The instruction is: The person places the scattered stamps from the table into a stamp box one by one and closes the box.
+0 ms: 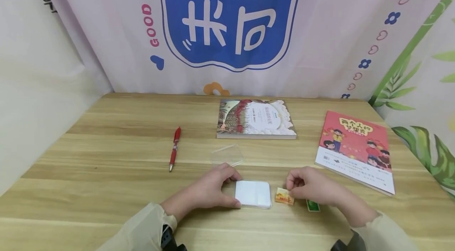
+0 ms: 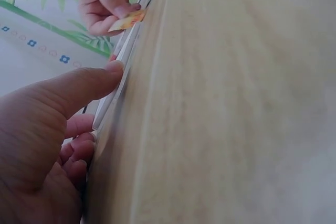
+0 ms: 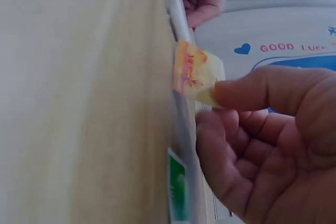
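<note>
My left hand (image 1: 217, 187) grips the left side of a flat white square case (image 1: 252, 194), thumb at its near corner and fingers at its far corner. In the left wrist view the thumb presses the thin edge of the case. My right hand (image 1: 314, 185) pinches a small yellow-orange picture card (image 3: 197, 72) between thumb and index finger, just right of the case. Held by one edge, the card is tilted up in the right wrist view. A small green card (image 1: 313, 205) lies on the table under the right hand, partly hidden by it.
A clear plastic piece (image 1: 227, 155) lies beyond the left hand. Farther left is a red pen (image 1: 174, 149). At the back lies a picture book (image 1: 256, 119), and a red-and-white book (image 1: 355, 152) is at the right of the wooden table (image 1: 106, 195).
</note>
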A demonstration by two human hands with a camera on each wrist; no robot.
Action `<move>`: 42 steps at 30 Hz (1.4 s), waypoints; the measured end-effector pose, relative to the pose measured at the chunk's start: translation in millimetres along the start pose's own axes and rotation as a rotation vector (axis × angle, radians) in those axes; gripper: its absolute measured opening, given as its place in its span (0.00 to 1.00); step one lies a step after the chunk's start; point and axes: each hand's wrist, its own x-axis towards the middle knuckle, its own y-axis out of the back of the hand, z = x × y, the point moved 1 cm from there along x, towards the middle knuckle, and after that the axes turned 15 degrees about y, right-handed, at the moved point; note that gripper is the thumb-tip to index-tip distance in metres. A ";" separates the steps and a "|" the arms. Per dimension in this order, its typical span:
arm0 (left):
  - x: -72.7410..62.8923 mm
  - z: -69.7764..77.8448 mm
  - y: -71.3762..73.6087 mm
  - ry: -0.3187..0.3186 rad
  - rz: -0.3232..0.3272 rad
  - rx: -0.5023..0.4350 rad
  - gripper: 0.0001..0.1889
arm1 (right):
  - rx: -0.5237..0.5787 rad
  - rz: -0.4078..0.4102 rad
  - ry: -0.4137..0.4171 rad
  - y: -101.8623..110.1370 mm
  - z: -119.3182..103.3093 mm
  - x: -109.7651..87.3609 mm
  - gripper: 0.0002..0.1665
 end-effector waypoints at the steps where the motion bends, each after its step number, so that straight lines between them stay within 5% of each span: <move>1: 0.1 -0.2 -0.3 0.000 -0.003 -0.006 0.23 | 0.035 -0.011 -0.003 2.0 0.7 0.1 0.03; 12: 0.7 -1.7 -2.6 0.017 -0.018 -0.027 0.23 | 0.257 -0.055 0.024 9.0 3.2 7.5 0.09; 42: -0.6 -2.6 -3.8 0.040 -0.006 -0.033 0.24 | 0.244 -0.091 0.041 -10.7 -16.2 49.3 0.07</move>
